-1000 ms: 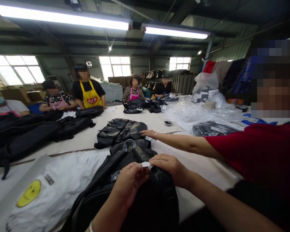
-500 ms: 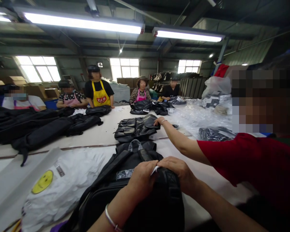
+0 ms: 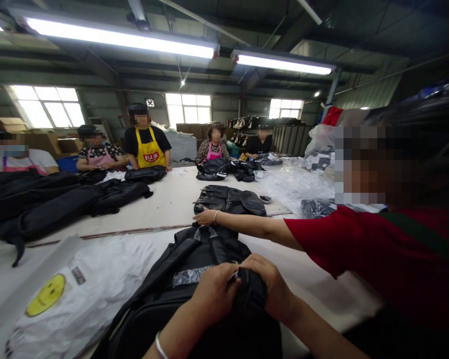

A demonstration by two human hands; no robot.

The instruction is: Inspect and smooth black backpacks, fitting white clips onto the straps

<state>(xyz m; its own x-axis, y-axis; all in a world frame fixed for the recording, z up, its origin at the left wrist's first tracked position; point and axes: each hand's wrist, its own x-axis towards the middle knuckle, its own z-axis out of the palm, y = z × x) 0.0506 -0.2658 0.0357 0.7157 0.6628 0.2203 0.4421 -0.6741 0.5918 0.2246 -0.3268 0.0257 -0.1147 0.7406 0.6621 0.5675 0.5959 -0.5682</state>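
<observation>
Plainly, the likeliest trouble is at the small white slip (image 3: 234, 275) near the lower centre of the frame: only a sliver of it shows, so a hasty tug could crease it, tear it or let it escape, the cause being such a meagre hold on something thin. The left grip (image 3: 217, 291) appears to pinch that slip between thumb and fingers, while the right grip (image 3: 267, 284) is curled over a raised black edge of the soft black backpack (image 3: 243, 331) just beside it. That limp material could also fold or slide out from under the fingers if the two hands pull unevenly. Another risk comes from the co-worker's bare hand (image 3: 205, 217), which reaches in from the right of the frame around the far end of the backpack; a bump there could shift everything, though whether it touches the bag I cannot tell. Possibly, too, the silver bangle (image 3: 160, 345) at the bottom of the frame might catch on a strap. As for placement, the backpack lies on the pale, smooth desk (image 3: 303, 262) in the lower centre, its body spreading below and between both grips, its straps running up-frame beyond them, and the crinkled clear plastic strip (image 3: 190, 275) just left of the left grip.
</observation>
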